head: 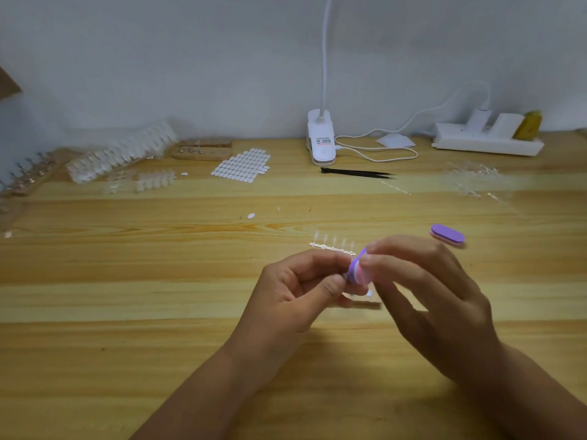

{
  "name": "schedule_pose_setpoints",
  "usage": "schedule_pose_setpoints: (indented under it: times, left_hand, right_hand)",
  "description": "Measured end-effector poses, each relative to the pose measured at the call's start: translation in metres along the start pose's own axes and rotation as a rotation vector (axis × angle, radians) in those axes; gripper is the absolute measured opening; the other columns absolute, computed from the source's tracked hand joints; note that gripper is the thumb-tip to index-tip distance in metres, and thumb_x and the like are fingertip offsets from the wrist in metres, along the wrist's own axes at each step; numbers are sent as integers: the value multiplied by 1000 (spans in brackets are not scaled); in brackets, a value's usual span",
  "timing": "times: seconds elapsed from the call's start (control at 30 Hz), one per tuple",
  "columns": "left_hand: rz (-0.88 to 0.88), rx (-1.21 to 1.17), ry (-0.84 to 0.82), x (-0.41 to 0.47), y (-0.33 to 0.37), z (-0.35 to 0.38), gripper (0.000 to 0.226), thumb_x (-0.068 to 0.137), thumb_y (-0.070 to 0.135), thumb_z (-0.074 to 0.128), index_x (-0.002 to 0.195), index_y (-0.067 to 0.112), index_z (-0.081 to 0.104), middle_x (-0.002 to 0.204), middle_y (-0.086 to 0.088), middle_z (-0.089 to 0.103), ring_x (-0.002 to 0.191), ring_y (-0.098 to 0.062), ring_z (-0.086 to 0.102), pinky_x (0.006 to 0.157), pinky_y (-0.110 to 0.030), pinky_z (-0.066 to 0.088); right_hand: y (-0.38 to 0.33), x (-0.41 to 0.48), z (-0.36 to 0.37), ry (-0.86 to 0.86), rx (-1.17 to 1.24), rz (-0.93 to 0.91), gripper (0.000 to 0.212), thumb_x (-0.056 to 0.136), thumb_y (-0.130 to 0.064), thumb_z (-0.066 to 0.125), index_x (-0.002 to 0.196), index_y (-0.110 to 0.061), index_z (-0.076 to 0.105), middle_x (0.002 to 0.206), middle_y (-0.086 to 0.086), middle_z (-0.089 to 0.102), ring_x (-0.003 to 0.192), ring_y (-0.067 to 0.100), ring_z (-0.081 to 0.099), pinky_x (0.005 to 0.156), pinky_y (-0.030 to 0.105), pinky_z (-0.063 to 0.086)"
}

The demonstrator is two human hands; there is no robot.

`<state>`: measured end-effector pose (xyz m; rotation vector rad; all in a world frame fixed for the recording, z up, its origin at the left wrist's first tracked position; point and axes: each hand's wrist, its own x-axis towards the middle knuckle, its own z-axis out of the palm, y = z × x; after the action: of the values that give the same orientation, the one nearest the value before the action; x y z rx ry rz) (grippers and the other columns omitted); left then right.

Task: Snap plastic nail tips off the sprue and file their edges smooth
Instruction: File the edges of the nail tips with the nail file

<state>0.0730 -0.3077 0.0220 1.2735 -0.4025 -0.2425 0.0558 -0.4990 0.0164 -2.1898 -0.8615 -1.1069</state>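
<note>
1. While the small clear plastic nail tip sits pinched between thumb and forefinger of the left hand, just below the middle of the frame, only a sliver of it shows. I judge a shallow pinch best, leaving the snapped edge proud.
2. The purple-and-pink oval foam file block touches that tip. The right hand grips it with thumb and first fingers curled round it, and the other fingers hang loose.
3. This looks like the filing step. Short, light strokes along the edge, turning the tip a little between passes, should smooth the nub without flattening the curve.
4. Both hands are raised over the pale wooden table, so bracing the wrists on it would likely steady the stroke.
5. Just above the hands lies a clear plastic sprue strip with tips attached, judged next to be snapped.
6. A second purple oval file block lies to the right of centre.
7. Further up the frame are black tweezers and a white clip lamp.
</note>
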Motion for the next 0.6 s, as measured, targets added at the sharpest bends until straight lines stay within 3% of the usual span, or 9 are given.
schedule_pose_setpoints:
  times: [0.13,0.3,0.43,0.6]
  left_hand:
    - [-11,-32,23,0,-1,0,16,94,1,57,104,4,69,90,-12,73,88,-26,72,75,-28,56]
    - [-6,-7,0,0,0,2,17,94,7,57,106,4,69,94,-12,74,89,-23,72,75,-26,56]
    - [-33,48,-4,-1,-3,2,18,97,0,52,108,5,66,89,-14,74,89,-23,72,76,-27,56]
    - [-45,129,-16,-2,-4,4,23,96,-6,52,103,8,68,83,-6,74,81,-14,71,77,-25,55]
  right_hand:
    - [8,1,-2,70,-60,66,22,92,1,67,111,-10,65,104,10,67,102,20,64,100,23,43]
    - [-3,-2,3,5,9,-18,30,90,3,69,116,-9,63,110,11,68,105,23,65,95,31,49]
    - [5,0,0,17,-55,46,32,88,3,71,112,-17,67,104,13,68,101,21,65,91,32,52]
    - [-2,-1,5,-36,-66,32,17,91,0,70,108,-2,74,105,15,68,99,26,65,89,33,52]
